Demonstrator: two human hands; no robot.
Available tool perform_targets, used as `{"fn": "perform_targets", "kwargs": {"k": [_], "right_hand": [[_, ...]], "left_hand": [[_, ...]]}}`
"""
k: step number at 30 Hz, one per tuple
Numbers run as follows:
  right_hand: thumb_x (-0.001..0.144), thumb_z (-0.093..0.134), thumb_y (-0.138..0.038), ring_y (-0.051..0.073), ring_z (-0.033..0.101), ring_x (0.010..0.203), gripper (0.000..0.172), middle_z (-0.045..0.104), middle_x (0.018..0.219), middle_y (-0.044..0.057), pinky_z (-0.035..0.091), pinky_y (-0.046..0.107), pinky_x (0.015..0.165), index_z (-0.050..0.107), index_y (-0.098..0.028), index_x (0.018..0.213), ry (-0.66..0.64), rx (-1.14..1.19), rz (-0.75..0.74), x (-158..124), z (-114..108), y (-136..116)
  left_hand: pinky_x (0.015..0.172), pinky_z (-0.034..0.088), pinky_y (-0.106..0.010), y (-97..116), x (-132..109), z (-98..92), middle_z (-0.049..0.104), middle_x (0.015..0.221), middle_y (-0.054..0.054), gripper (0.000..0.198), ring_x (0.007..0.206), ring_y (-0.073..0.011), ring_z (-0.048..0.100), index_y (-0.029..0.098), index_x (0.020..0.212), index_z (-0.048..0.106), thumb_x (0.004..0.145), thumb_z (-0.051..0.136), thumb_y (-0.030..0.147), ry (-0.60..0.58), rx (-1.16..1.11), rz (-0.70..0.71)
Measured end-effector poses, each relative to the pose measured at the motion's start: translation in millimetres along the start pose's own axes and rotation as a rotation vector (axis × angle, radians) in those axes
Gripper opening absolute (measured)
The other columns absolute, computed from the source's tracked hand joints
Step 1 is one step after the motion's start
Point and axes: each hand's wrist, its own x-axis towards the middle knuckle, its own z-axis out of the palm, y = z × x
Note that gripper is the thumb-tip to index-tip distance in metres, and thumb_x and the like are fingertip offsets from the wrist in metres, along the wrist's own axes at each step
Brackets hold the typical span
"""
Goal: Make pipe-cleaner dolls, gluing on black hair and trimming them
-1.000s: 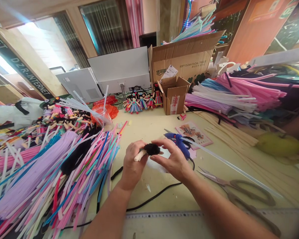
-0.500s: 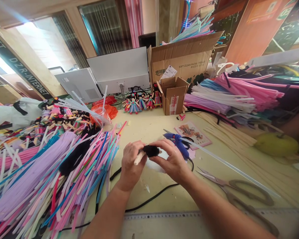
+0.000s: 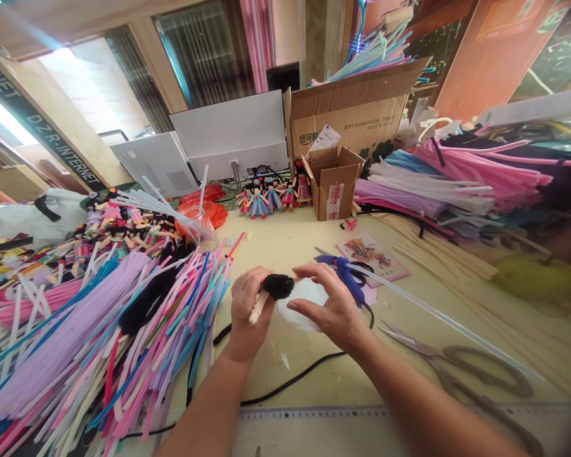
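My left hand (image 3: 250,304) is closed around a small doll piece (image 3: 276,287) with a fuzzy black head and a cream-coloured stem pointing down toward me. To its right, my right hand (image 3: 330,301) has thumb and fingers spread apart, fingertips close to the black fuzz with nothing between them. Under the right hand lies a pale, whitish round sheet (image 3: 304,308), partly hidden. A blue glue gun (image 3: 346,279) with a long clear glue stick (image 3: 438,317) rests just beyond that hand.
Large scissors (image 3: 457,362) lie at right, above a ruler (image 3: 314,414). Bundled pipe cleaners (image 3: 76,330) cover the left side; more pipe cleaners (image 3: 409,184) lie at far right. Finished dolls (image 3: 266,195) stand beside a small cardboard box (image 3: 335,187). A black cord (image 3: 295,381) crosses the table.
My right hand has let go of the black fuzzy head and opened, drawing apart from it. My left hand still holds the piece, now shifted slightly left.
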Motion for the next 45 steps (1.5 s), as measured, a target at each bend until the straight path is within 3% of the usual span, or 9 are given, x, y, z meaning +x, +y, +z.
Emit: {"fn": "perform_targets", "kwargs": {"k": [5, 10, 15, 25, 33, 39, 45], "right_hand": [[0.076, 0.077, -0.037, 0.021, 0.055, 0.091, 0.034, 0.062, 0.092, 0.003, 0.043, 0.036, 0.084, 0.063, -0.023, 0.104, 0.050, 0.004, 0.029, -1, 1, -4], [0.080, 0.070, -0.031, 0.017, 0.053, 0.076, 0.023, 0.059, 0.076, -0.001, 0.042, 0.031, 0.075, 0.063, -0.023, 0.100, -0.013, 0.085, 0.157, -3, 6, -11], [0.081, 0.065, -0.028, 0.016, 0.053, 0.077, 0.017, 0.060, 0.080, 0.000, 0.042, 0.031, 0.073, 0.061, -0.022, 0.096, -0.058, 0.218, 0.275, -2, 10, -11], [0.077, 0.060, -0.023, 0.016, 0.052, 0.076, 0.014, 0.058, 0.081, -0.001, 0.042, 0.034, 0.074, 0.060, -0.020, 0.091, -0.058, 0.313, 0.332, -2, 16, -7], [0.086, 0.062, -0.040, 0.018, 0.060, 0.089, 0.025, 0.066, 0.092, 0.003, 0.044, 0.034, 0.082, 0.061, -0.021, 0.101, -0.111, 0.603, 0.433, 1, 14, -2], [0.079, 0.070, -0.039, 0.016, 0.056, 0.080, 0.032, 0.063, 0.085, 0.000, 0.042, 0.030, 0.072, 0.061, -0.021, 0.103, -0.127, 0.612, 0.492, 0, 15, -3], [0.077, 0.070, -0.038, 0.017, 0.056, 0.081, 0.030, 0.063, 0.086, 0.001, 0.041, 0.031, 0.073, 0.060, -0.020, 0.098, -0.120, 0.627, 0.515, 0, 17, -2]], "left_hand": [[0.099, 0.043, -0.043, -1, 1, 1.0, 0.064, 0.109, -0.007, 0.022, 0.110, -0.0234, 0.057, 0.022, 0.110, 0.056, 0.089, 0.059, 0.024, 0.028, 0.089, 0.048], [0.098, 0.042, -0.044, 1, 1, 4.1, 0.066, 0.106, -0.008, 0.021, 0.110, -0.0250, 0.058, 0.021, 0.109, 0.056, 0.088, 0.058, 0.023, 0.040, 0.213, 0.087], [0.097, 0.040, -0.043, 6, 1, 4.3, 0.066, 0.105, -0.008, 0.017, 0.109, -0.0254, 0.058, 0.021, 0.104, 0.057, 0.087, 0.057, 0.020, 0.016, 0.263, 0.099], [0.092, 0.040, -0.041, 8, 0, 3.3, 0.066, 0.101, -0.006, 0.016, 0.100, -0.0228, 0.058, 0.021, 0.098, 0.057, 0.085, 0.053, 0.012, 0.016, 0.296, 0.084], [0.091, 0.040, -0.043, 6, 0, 3.3, 0.067, 0.101, -0.007, 0.019, 0.100, -0.0255, 0.058, 0.020, 0.100, 0.057, 0.083, 0.056, 0.013, -0.005, 0.355, 0.005], [0.092, 0.039, -0.043, 6, 0, 4.5, 0.067, 0.102, -0.007, 0.020, 0.101, -0.0258, 0.058, 0.021, 0.100, 0.057, 0.083, 0.052, 0.012, -0.032, 0.375, -0.016], [0.092, 0.038, -0.043, 2, -3, 6.7, 0.067, 0.102, -0.006, 0.024, 0.101, -0.0252, 0.058, 0.022, 0.101, 0.056, 0.081, 0.053, 0.009, -0.027, 0.371, 0.013]]}}
